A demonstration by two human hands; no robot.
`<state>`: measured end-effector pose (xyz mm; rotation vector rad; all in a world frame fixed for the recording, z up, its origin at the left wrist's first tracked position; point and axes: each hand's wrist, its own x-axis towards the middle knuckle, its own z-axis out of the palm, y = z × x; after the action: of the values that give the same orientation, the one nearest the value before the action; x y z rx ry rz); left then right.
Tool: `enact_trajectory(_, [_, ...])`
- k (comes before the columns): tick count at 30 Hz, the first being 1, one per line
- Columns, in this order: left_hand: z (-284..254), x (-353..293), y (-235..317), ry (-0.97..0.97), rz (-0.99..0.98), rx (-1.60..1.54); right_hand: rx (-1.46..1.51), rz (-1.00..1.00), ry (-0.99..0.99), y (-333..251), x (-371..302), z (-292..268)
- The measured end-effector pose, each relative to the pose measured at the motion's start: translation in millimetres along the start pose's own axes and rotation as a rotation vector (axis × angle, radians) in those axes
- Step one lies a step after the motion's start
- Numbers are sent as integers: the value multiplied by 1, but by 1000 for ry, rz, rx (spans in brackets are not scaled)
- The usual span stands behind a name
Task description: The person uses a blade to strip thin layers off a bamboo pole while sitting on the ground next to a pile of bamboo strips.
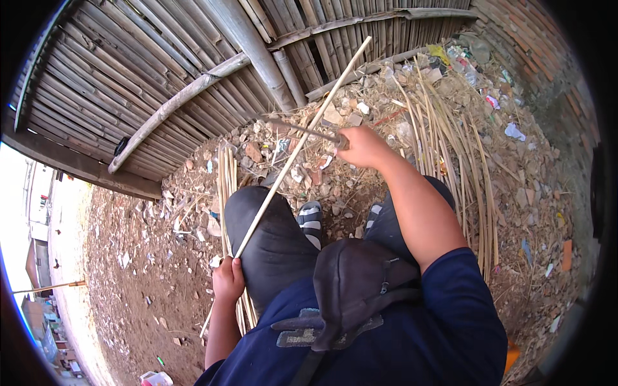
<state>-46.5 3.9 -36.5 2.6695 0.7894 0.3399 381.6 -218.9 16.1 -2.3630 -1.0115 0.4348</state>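
My left hand [228, 279] is closed around the lower end of a long pale bamboo strip [278, 183]. The strip slants up and away to the right, passing over my left thigh. In my right hand [362, 147] is the handle of a knife [297, 127] with a long, dark, narrow blade. That blade points left and crosses the strip above its middle; whether the two touch, I cannot tell. Beside my left leg lies a small bundle of bamboo strips [226, 172], partly hidden by my leg and left arm.
A larger spread of bamboo strips [458, 157] lies right of my right leg. Ahead stands a bamboo fence [187, 51] with a thick post [251, 48]. A brick wall [524, 38] bounds the right. Stones, straw and litter cover the ground [148, 257].
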Motion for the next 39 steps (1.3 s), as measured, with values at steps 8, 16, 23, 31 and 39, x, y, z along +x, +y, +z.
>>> enact_trajectory(8, [-6, 4, 9, -34, -15, 39, 94, 35, 237, 23, -3, 4])
enact_trajectory(16, [-5, 1, 4, -43, -30, 51, -172, -198, -92, -22, -17, 12])
enact_trajectory(23, [-2, 1, 6, -27, -31, 22, -63, -69, -2, -2, -6, -2])
enact_trajectory(31, [-3, 2, 12, 24, -7, 56, 38, -51, 122, 11, -4, 7])
enact_trajectory(39, [-3, 2, 10, 22, 5, 30, -72, -195, 3, -12, -14, 18])
